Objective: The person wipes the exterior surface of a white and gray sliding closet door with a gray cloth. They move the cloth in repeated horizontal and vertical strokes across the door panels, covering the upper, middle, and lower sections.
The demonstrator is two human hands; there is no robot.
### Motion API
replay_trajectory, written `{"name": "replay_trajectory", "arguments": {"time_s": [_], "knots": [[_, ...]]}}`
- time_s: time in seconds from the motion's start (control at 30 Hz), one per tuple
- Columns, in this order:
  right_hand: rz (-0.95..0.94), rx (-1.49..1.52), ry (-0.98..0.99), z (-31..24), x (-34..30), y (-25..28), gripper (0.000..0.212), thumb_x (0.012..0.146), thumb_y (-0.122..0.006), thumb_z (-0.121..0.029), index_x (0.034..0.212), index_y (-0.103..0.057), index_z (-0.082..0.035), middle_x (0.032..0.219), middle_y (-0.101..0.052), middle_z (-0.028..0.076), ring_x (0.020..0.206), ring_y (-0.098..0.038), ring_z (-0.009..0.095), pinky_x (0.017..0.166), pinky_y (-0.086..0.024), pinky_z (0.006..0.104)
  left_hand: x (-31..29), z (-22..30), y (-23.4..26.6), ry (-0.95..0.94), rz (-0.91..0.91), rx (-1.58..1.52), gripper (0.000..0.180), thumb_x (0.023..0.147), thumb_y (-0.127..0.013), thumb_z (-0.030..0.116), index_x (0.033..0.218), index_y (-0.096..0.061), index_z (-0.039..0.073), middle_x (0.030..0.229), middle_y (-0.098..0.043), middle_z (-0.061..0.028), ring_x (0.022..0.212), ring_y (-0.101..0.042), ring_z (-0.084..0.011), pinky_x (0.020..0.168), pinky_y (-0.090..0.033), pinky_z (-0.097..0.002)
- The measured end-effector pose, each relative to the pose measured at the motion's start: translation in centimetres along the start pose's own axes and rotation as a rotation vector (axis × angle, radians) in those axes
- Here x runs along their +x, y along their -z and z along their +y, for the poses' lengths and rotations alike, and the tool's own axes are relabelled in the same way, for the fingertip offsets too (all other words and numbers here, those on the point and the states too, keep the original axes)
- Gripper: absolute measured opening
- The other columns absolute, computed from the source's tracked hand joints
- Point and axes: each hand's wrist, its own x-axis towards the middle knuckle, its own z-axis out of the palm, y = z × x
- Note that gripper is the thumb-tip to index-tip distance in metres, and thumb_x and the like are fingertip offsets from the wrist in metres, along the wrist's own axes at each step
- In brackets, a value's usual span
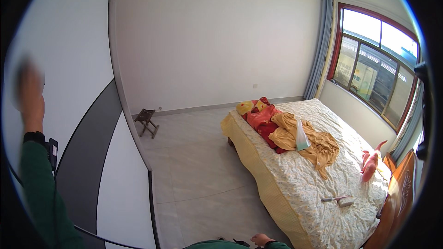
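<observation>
Left fingers [32, 75] blur before a white panel [76, 37], right fingers [256, 238] near the bed [295, 182], grips unclear.

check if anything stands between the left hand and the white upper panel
Nothing distinct shows between the left hand and the white upper panel. A dark blur borders the hand; whether it's an object or shadow is unclear, as is contact.

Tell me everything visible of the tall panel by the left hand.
The tall panel stands upright at the left: smooth white above and below a dark grey band, with a grey, metal-looking trim down its right edge. The left hand is before its upper white part; blur hides whether they touch.
</observation>
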Motion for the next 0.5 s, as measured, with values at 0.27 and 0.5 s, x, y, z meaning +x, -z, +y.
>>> {"name": "replay_trajectory", "arguments": {"time_s": [0.27, 0.5], "knots": [[0.019, 0.011, 0.020, 1.7, -0.1, -1.4, 0.055, 0.067, -0.072, -0.039, 0.112, -0.060, -0.009, 0.109, -0.061, 0.013, 0.101, -0.057, 0.033, 0.082, -0.050, 0.0415, -2.4, 2.5, -0.1, -0.099, -0.150, 0.010, 0.053, 0.090, -0.048, 0.009, 0.142, -0.040, 0.014, 0.157, -0.017, -0.0025, 0.146, -0.007, -0.0218, 0.117, -0.014, -0.0423], [-0.019, 0.015, -0.029, 1.4, -0.8, -1.5, 0.056, 0.064, -0.075, -0.039, 0.110, -0.061, -0.009, 0.106, -0.063, 0.012, 0.099, -0.059, 0.032, 0.081, -0.051, 0.0407, -4.5, 5.0, 1.3, -0.054, -0.330, -0.023, 0.052, 0.090, -0.047, 0.012, 0.142, -0.040, 0.014, 0.157, -0.017, -0.0028, 0.146, -0.004, -0.0239, 0.117, -0.012, -0.0440]]}}
